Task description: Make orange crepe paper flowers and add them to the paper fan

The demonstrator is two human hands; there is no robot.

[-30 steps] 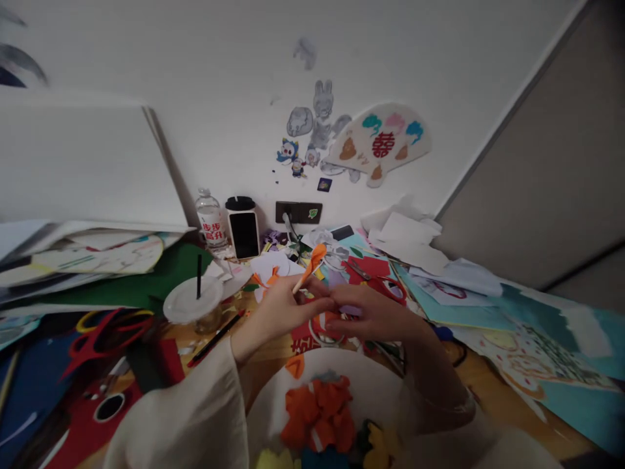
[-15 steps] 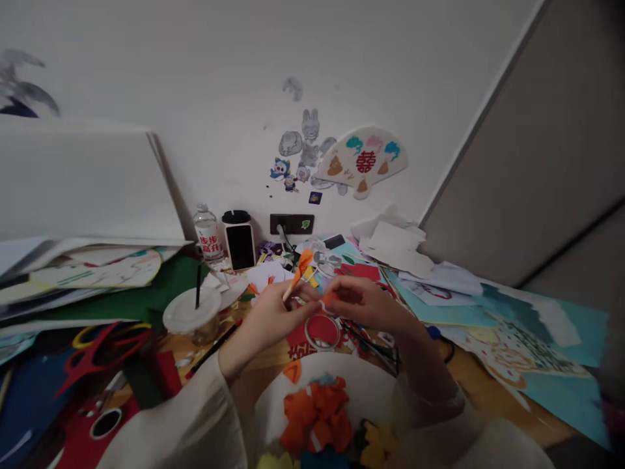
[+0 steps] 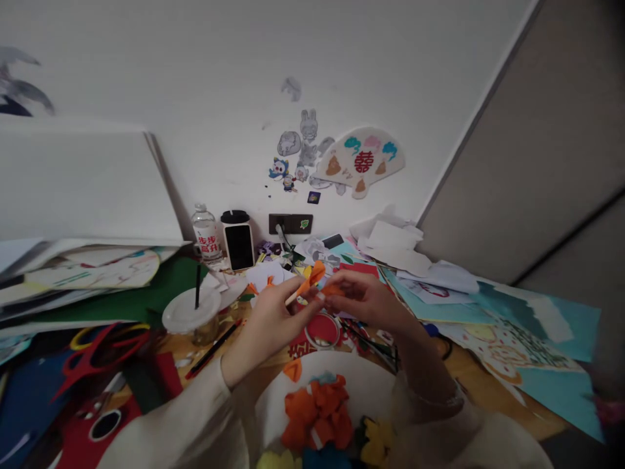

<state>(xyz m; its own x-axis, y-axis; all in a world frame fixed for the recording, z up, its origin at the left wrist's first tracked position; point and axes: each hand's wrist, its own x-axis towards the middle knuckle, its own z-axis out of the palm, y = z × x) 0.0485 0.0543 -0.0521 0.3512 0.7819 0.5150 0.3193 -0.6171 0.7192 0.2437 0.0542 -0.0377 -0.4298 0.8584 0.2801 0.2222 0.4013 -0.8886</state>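
From my remote seat, the head camera shows both hands close together above the wooden counter (image 3: 488, 407). The left hand (image 3: 263, 332) is closed on a thin pale stick (image 3: 295, 296) topped with a folded orange paper piece (image 3: 312, 275). The right hand (image 3: 366, 303) pinches a small orange paper scrap (image 3: 333, 290) just beside that stick. The 2 hands nearly meet, though I cannot tell whether they touch. A red paper circle (image 3: 322, 330) lies just below them. Nearer the camera, a round white dish (image 3: 371, 371) holds a heap of orange paper pieces (image 3: 317, 413) and some yellow paper pieces (image 3: 375, 443). A lidded plastic cup with a black straw (image 3: 191, 311) stands to the left, beyond red scissors (image 3: 105, 352).

For fine work at this scale, I would brace the stick firmly in the left hand, move only the right fingertips, and press lightly so the paper does not crease.
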